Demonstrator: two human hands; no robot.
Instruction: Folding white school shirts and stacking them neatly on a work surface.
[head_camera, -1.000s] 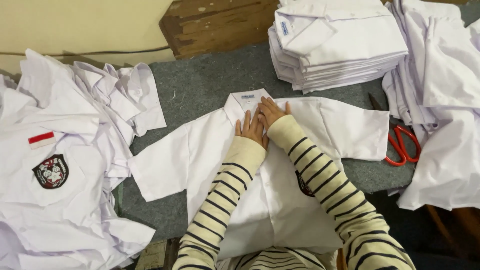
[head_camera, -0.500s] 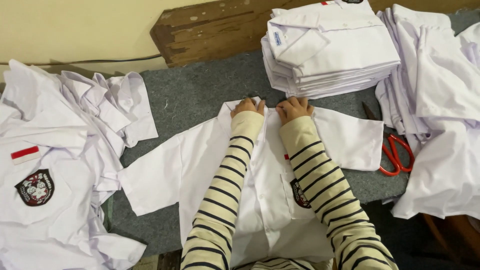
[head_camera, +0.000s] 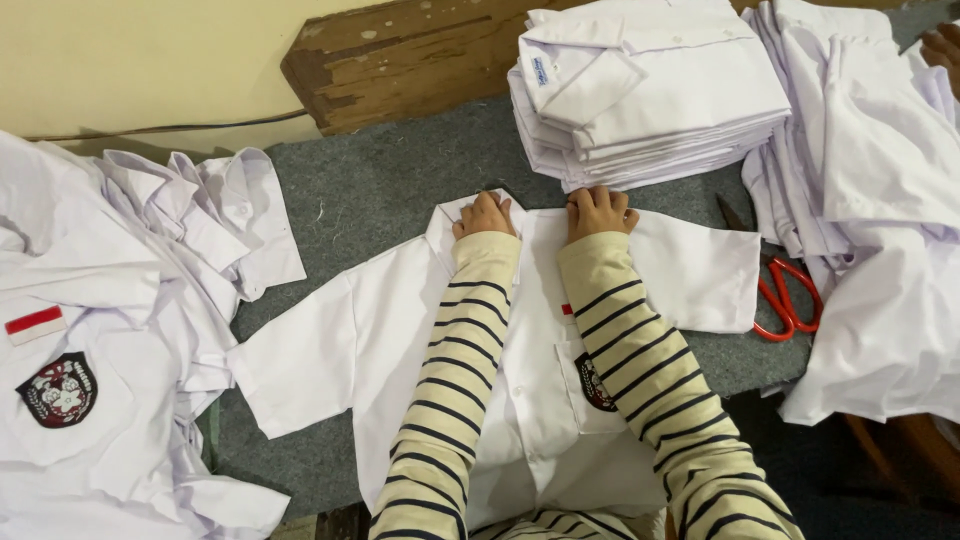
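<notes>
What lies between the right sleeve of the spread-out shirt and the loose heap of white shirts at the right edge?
In the head view, red-handled scissors lie on the grey table cover, between the shirt sleeve and the heap.

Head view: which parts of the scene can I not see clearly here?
- Collar of the spread white shirt: covered by the left hand and right hand.
- Chest badge: partly hidden by the right striped sleeve.
- Red scissors: blades tucked under the loose shirt pile.
- Another person's hand: cut off by the right edge.
- Folded shirt stack: label too small to read.
</notes>
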